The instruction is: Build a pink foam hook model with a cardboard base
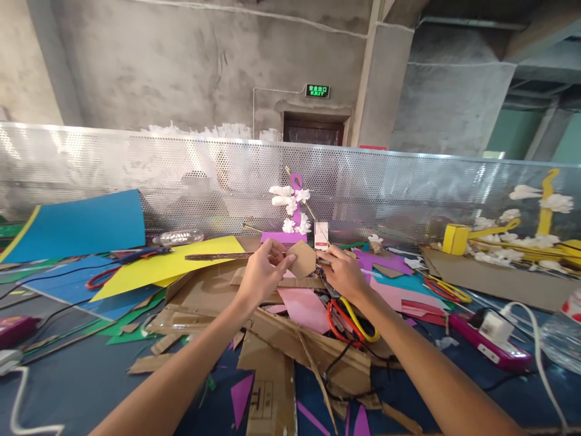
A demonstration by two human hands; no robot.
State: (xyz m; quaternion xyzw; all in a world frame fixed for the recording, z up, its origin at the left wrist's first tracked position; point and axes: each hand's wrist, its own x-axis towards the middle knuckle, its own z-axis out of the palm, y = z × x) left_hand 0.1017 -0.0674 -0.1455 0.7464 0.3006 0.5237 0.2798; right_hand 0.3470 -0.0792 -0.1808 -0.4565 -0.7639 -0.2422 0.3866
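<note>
My left hand [267, 269] is closed, thumb and fingers pinching a small many-sided piece of brown cardboard [303, 259]. My right hand [345, 269] is just right of that piece, its fingers curled together; what they grip is hidden. A dark, rough stick [213, 257] runs sideways behind my left hand. Below my right hand lie scissors with red and yellow handles [351, 321]. Beyond both hands stands a purple paper shape [296, 206] with white tissue flowers [290, 225] and a thin twig. A small white card or screen [321, 235] leans beside it.
Cardboard scraps [272, 375] and pink paper [304, 309] cover the table beneath my hands. Yellow [181, 260] and blue sheets [91, 224] lie left. Right are a purple power strip [490, 345], a plastic bottle [563, 333] and yellow pieces with flowers [544, 212]. A perforated metal screen [227, 212] stands behind.
</note>
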